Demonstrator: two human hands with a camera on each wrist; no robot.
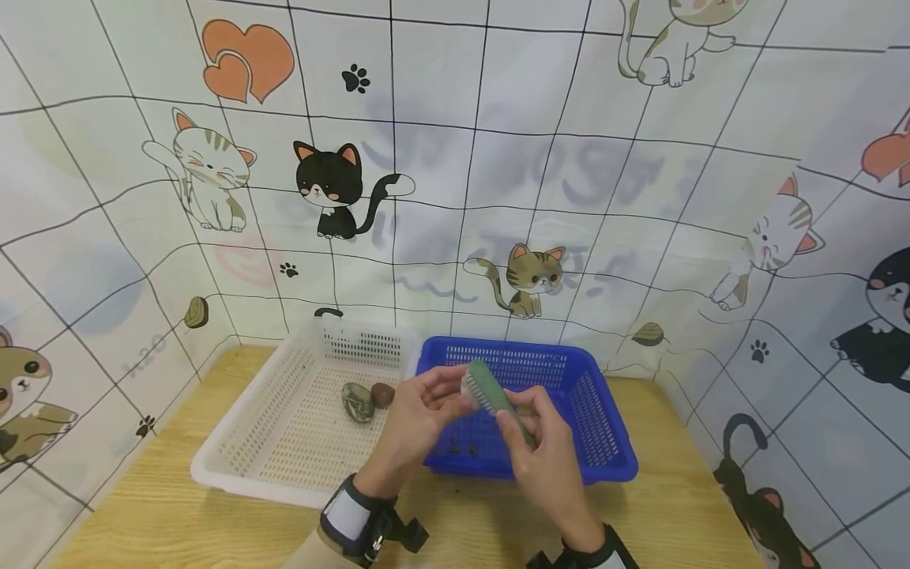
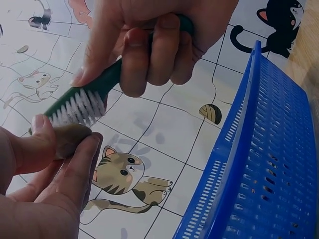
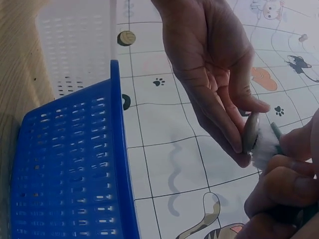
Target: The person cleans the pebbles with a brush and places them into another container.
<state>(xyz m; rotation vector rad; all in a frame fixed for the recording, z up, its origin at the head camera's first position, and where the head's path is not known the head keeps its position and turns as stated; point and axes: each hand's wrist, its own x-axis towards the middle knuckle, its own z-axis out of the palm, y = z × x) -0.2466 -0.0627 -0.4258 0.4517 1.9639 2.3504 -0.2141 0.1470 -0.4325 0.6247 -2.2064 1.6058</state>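
My right hand [image 1: 547, 450] grips a green brush [image 1: 490, 387] by its handle, the index finger laid along its back. The brush's white bristles [image 2: 79, 108] lie against a smooth brownish stone [image 2: 72, 139]. Thumb and fingers of my left hand [image 1: 419, 415] pinch that stone, which shows edge-on in the right wrist view and is hidden behind the brush in the head view. Both hands are above the blue basket [image 1: 618, 442].
A white basket [image 1: 249, 442] stands left of the blue one on the wooden table [image 1: 469, 521]. In it lie a mottled stone [image 1: 358, 403] and a reddish-brown stone [image 1: 382, 394]. Small dark bits [image 1: 472, 449] are in the blue basket. A cat-patterned sheet [image 1: 441, 158] hangs behind.
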